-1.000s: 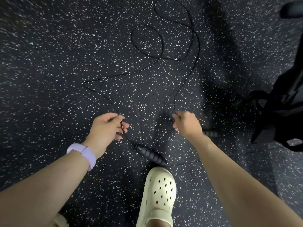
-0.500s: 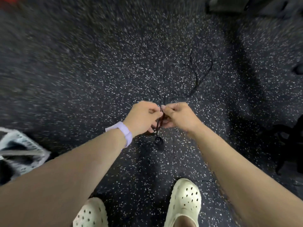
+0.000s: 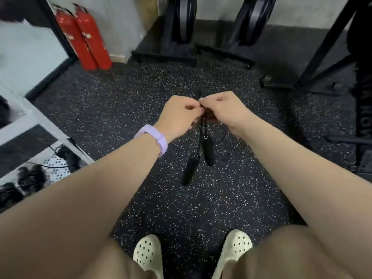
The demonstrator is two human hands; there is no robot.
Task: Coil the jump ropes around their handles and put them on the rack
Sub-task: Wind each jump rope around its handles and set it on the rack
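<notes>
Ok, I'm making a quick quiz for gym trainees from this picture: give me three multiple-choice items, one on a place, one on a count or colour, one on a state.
1. Where do the jump rope handles hang?
A. below the two hands
B. on the white rack
C. beside the fire extinguishers

2. How many red fire extinguishers stand by the wall?
A. one
B. two
C. four

3. What are the hands doing with the rope?
A. both pinch it
B. both rest open on the knees
C. only the left holds it

Answers:
1 A: the handles dangle off the floor under the left hand and the right hand.
2 B: two fire extinguishers lean side by side.
3 A: both hands' fingers close on the rope where they meet.
</notes>
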